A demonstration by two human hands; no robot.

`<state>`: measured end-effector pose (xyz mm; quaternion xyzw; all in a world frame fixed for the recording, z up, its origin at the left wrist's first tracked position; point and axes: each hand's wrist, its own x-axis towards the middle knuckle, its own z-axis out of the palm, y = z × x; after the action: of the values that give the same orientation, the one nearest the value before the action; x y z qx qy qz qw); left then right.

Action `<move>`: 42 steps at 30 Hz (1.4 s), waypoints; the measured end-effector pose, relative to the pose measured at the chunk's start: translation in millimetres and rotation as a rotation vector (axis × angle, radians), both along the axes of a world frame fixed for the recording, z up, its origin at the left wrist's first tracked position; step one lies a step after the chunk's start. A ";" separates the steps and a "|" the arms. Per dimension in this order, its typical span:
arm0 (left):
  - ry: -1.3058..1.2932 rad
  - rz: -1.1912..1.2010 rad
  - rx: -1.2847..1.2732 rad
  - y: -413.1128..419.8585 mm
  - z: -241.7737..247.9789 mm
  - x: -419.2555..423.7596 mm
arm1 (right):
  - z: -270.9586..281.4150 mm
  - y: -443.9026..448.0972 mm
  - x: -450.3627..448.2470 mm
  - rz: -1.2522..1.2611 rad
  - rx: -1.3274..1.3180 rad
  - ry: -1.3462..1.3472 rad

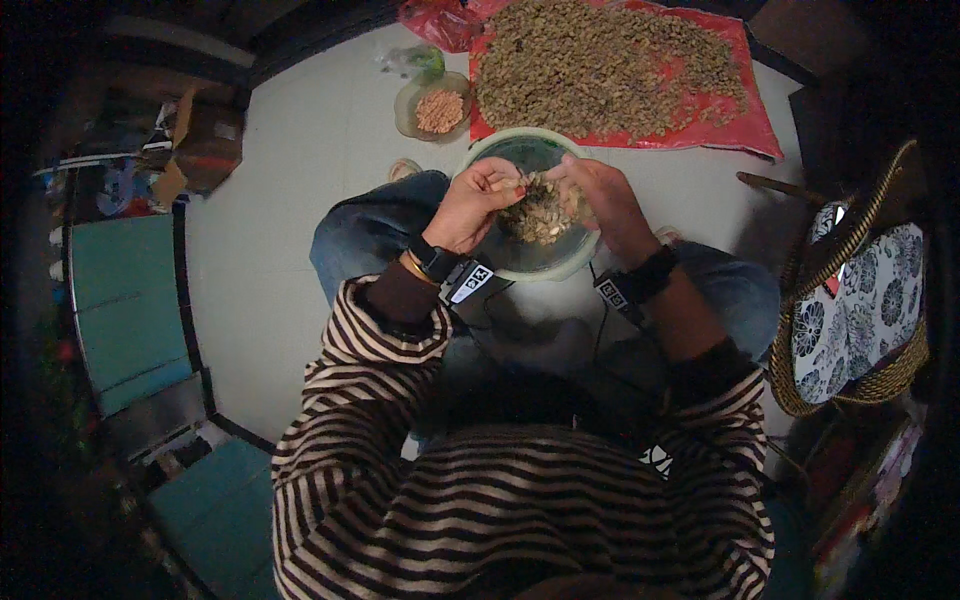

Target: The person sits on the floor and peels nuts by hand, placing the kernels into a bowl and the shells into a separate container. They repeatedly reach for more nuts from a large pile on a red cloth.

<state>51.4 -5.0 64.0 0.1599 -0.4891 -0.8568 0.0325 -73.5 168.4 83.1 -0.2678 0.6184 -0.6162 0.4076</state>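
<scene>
A round, pale-rimmed basin [559, 271] stands on the floor between my bent knees, with a heap of what look like peanut shells [541, 219] inside. Over its left side my left hand [475, 201] has its thumb and forefinger pinched on a small pale piece, apparently a peanut shell. My right hand [600, 196] hangs over the right side of the basin, its fingers curled close to the left fingertips; whether it grips anything cannot be made out. Both wrists bear dark straps with small devices.
A red sheet [761, 129] covered with unshelled peanuts [600, 67] lies beyond the basin. Left of it sits a bowl [406, 109] of shelled pink peanuts [439, 111]. A wicker chair [892, 375] with a patterned cushion [862, 307] is at right, a cardboard box [214, 142] at left.
</scene>
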 end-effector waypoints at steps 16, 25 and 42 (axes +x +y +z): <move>-0.066 0.035 0.670 5.8 -29.6 -9.0 | -26.7 -29.2 11.9 -0.172 0.101 0.179; -0.058 -0.042 0.587 7.7 -27.2 -10.9 | -25.6 -27.0 12.7 -0.184 0.008 0.246; -0.212 -0.063 0.161 6.9 -6.1 -10.9 | -21.0 -20.5 1.4 -0.063 0.029 0.496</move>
<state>40.5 1.9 57.9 0.2359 -0.4244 -0.8722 -0.0592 -72.1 147.9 62.1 -0.3854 0.7165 -0.5351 0.2276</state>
